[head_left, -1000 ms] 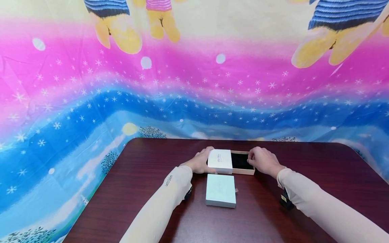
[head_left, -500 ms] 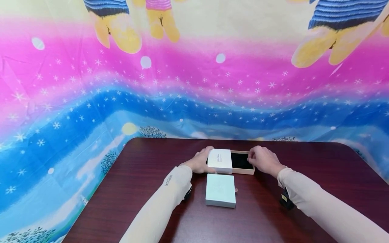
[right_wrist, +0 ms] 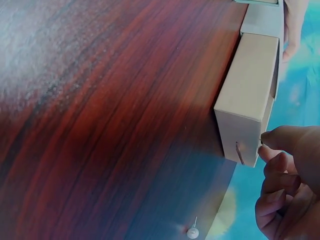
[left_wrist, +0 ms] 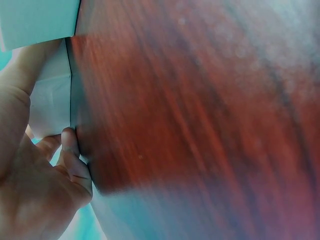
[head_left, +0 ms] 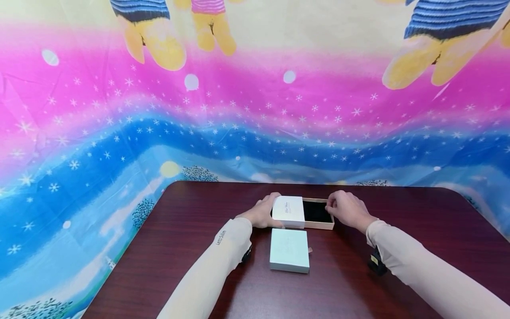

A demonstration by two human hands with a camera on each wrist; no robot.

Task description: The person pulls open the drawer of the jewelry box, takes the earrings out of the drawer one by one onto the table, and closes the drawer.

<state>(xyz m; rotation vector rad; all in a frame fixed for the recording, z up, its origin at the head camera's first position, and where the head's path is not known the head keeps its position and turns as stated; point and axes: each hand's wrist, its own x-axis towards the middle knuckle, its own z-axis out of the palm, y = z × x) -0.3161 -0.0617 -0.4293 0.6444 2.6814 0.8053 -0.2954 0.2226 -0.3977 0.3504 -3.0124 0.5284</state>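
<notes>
My left hand [head_left: 262,212] grips the white sleeve [head_left: 288,212] of a small drawer box, thumb along the near side and fingers round the left end. From the sleeve's right end sticks the cream tray [right_wrist: 247,80], pulled part way out, with a black lining [head_left: 316,212]. At the tray's outer end, my right hand [head_left: 347,209] has thumb and forefinger together right at the rim. A tiny thin thing shows between those tips; I cannot tell its kind. A ribbon loop [right_wrist: 240,152] hangs on the tray's end panel. The other right fingers are curled.
Nearer me lies a shut pale-green box [head_left: 289,249] with a small pink ribbon tab [head_left: 310,250] on its right. On the dark red-brown table [head_left: 191,274], a white pearl-like stud with a thin pin [right_wrist: 193,233] lies beyond the tray. A printed cloth backdrop [head_left: 255,110] hangs behind.
My right hand has shifted very slightly to the right and up at the tray's end. The left hand and both boxes stay where they were.
</notes>
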